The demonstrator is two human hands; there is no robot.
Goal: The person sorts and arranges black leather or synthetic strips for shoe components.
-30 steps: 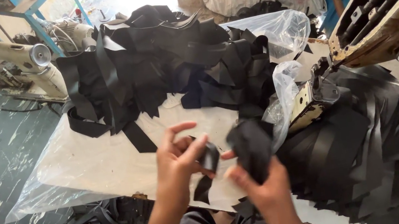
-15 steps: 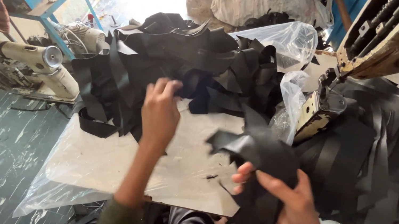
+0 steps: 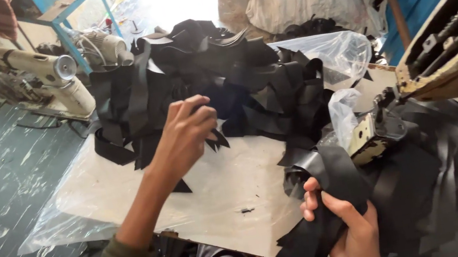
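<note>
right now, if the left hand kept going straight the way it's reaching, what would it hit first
The left hand reaches up and away toward the heap of black cut pieces. It would likely meet that heap first; its fingertips look already at the heap's edge, though depth is unclear.

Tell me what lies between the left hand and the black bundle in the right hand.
Bare pale sheet, head view.

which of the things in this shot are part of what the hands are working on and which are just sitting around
In the work:
- left hand, fingers closed on a black piece at the black strip pile
- right hand, gripping a bundle of black strips
- plastic-covered board under the pile

Lying about:
- sewing machine on the floor
- white sack
- blue table
- clear plastic bag
</note>
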